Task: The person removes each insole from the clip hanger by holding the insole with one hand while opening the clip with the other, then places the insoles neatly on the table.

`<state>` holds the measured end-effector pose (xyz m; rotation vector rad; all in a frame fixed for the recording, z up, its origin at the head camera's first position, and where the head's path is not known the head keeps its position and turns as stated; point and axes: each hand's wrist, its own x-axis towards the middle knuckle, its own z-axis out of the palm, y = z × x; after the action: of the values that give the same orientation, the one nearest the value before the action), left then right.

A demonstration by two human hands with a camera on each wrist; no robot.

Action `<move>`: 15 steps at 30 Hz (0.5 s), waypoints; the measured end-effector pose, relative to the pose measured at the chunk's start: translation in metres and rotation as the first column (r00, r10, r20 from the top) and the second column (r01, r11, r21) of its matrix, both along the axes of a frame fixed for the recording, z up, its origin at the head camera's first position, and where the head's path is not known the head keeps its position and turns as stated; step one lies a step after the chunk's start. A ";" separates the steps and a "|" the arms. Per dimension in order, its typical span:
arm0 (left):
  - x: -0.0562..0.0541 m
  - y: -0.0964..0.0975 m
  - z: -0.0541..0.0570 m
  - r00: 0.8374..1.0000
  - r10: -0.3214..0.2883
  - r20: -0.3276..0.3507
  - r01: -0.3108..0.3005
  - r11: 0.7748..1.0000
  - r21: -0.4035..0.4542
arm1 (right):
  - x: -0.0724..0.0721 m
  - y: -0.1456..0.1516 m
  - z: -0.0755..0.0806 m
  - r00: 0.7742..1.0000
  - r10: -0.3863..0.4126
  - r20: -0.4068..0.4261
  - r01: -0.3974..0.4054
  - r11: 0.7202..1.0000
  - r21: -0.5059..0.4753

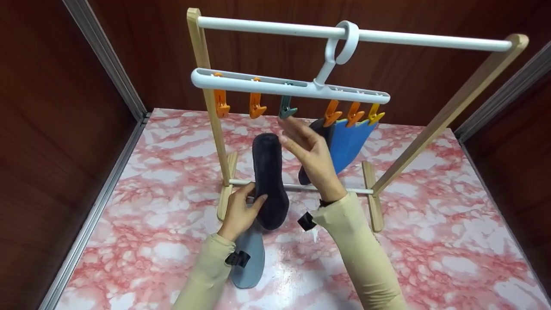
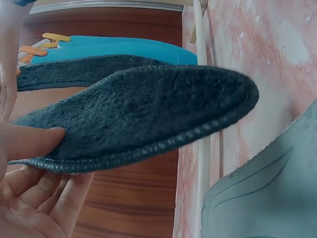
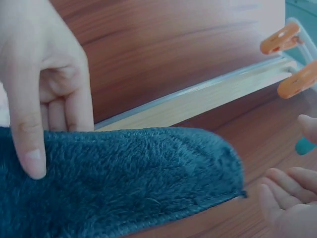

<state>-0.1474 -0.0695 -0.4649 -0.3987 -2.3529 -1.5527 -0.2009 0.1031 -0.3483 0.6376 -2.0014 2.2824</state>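
A dark fuzzy insole [image 1: 270, 181] with a stitched edge stands upright in the left hand [image 1: 239, 212]. In the left wrist view, the thumb [image 2: 37, 141] presses its fuzzy face while the fingers lie behind. The right hand [image 1: 316, 157] is raised beside the insole's upper end, just below a dark green clip [image 1: 287, 107]. Its thumb and fingers are apart, with nothing seen held between them. In the right wrist view, the green clip [image 3: 304, 145] shows partly behind a fingertip. A grey insole [image 1: 249, 262] lies on the table below the left hand, partly covered by the forearm.
A white clip hanger [image 1: 258, 86] hangs from the rack's top bar [image 1: 422, 40]. Blue insoles [image 1: 351, 144] and another dark insole [image 1: 304, 176] hang at its right side under orange and yellow clips. Two orange clips hang at the left. Wooden posts stand either side.
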 end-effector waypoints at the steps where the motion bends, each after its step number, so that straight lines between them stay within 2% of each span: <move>1: 0.000 0.000 0.000 1.000 -0.008 0.005 0.008 1.000 0.006 | 0.001 0.001 0.000 1.000 0.011 0.003 -0.012 1.000 0.017; 4: 0.002 0.000 -0.002 0.999 -0.035 0.029 0.034 0.999 0.025 | 0.006 0.005 -0.001 1.000 0.029 0.012 -0.030 0.998 0.053; 10: 0.005 0.000 -0.005 0.993 -0.072 0.096 0.068 0.997 0.040 | 0.013 0.016 -0.004 1.000 0.011 -0.001 -0.011 0.988 0.156; 15: 0.006 0.001 -0.009 0.981 -0.123 0.147 0.115 0.992 0.057 | 0.018 0.024 -0.009 0.997 0.069 -0.021 -0.064 0.984 0.165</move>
<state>-0.1412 -0.0685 -0.4735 -0.4325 -2.4386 -1.7471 -0.1829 0.1272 -0.3576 0.7523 -2.2050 2.1466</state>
